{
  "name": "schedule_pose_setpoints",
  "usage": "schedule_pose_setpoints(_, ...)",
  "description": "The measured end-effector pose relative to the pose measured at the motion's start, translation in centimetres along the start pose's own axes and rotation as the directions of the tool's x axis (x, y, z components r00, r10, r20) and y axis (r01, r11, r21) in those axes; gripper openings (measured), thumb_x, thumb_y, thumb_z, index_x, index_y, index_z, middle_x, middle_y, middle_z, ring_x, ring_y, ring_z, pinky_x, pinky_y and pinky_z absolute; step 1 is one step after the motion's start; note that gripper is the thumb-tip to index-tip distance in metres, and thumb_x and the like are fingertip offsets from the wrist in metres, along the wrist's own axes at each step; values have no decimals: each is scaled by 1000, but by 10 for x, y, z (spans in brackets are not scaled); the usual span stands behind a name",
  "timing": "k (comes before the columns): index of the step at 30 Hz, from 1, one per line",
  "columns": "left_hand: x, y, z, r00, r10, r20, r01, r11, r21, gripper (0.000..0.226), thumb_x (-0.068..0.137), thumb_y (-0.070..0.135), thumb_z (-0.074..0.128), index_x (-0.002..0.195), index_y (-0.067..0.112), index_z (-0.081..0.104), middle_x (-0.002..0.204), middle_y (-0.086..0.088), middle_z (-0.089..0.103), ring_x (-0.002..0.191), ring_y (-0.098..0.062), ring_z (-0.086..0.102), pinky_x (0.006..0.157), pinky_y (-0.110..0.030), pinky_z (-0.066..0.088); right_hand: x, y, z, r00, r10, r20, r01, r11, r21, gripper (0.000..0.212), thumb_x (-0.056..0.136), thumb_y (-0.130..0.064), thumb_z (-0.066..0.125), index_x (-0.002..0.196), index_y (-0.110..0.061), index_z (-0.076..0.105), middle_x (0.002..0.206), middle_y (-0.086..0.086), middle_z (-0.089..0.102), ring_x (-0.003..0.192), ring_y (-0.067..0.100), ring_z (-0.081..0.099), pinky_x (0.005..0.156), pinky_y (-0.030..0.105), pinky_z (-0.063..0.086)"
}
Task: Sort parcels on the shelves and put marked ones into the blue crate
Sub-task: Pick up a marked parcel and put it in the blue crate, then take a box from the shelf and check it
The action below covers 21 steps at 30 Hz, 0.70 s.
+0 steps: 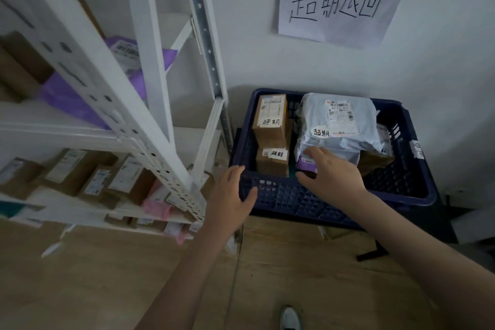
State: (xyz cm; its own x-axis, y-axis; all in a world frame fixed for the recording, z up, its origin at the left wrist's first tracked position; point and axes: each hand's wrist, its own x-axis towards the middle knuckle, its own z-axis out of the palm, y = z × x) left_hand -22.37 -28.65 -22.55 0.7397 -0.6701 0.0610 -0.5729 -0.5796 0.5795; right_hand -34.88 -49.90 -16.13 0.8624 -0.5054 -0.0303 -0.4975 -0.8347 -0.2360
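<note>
Our left hand [232,195] rests spread on the blue crate [401,185] rim; right hand [330,175], fingers spread, touches a purple parcel [305,165] inside.

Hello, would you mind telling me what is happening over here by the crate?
A person is loading marked parcels into the blue crate that sits on the floor beside the white shelving. Their right hand reaches into the crate over a purple-edged parcel, while the left hand rests open against the crate's near corner. Inside already are two labelled cardboard boxes and a grey mailer bag. More parcels wait on the shelves.
</note>
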Motion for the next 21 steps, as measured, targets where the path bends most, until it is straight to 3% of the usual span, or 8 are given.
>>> schedule_pose_setpoints(4, -34, -36, -26, 1000, -27, 10, 27, 999, -18, 56, 99, 43, 57, 149, 22, 43, 149, 6, 43, 135, -10, 40, 103, -22, 37, -14, -40, 4, 999, -45, 15, 45, 999, -6, 48, 94, -57, 54, 132, -29, 46, 119, -6, 62, 92, 17, 66, 68, 35, 54)
schedule_pose_setpoints(8, -72, -78, -58, 993, -119, 19, 120, 991, -55, 53, 94, 49, 56, 142, 25, 51, 132, 7, 57, 122, -13, 55, 96, -30, 48, -22, -99, 15, 993, -113, 10, 113, 994, 1, 53, 93, -57, 54, 138, -32, 44, 128, -9, 60, 100, 13, 65, 67, 29, 49)
schedule_pose_setpoints(11, -98, -105, -92, 986, -163, -22, 161, 984, -73, 50, 93, 50, 57, 139, 30, 53, 129, 13, 57, 117, -8, 57, 93, -29, 51, -32, -155, 26, 978, -203, 36, 202, 979, 40, 52, 93, -57, 55, 138, -34, 45, 130, -13, 58, 100, 8, 64, 70, 24, 51)
schedule_pose_setpoints(16, -138, -160, -157, 942, -294, -159, 287, 955, -69, 52, 96, 47, 58, 144, 27, 49, 134, 6, 57, 120, -15, 57, 94, -33, 50, -49, -248, 55, 932, -353, 78, 345, 933, 98, 52, 93, -58, 54, 138, -34, 48, 129, -13, 58, 101, 7, 65, 74, 24, 54)
schedule_pose_setpoints(21, -191, -218, -205, 880, -391, -271, 386, 920, -72, 57, 98, 42, 60, 150, 26, 43, 147, 9, 48, 133, -12, 46, 96, -20, 35, -45, -336, 82, 902, -417, 107, 412, 909, 65, 43, 95, -51, 51, 132, -30, 52, 123, -5, 65, 105, 16, 66, 82, 29, 48)
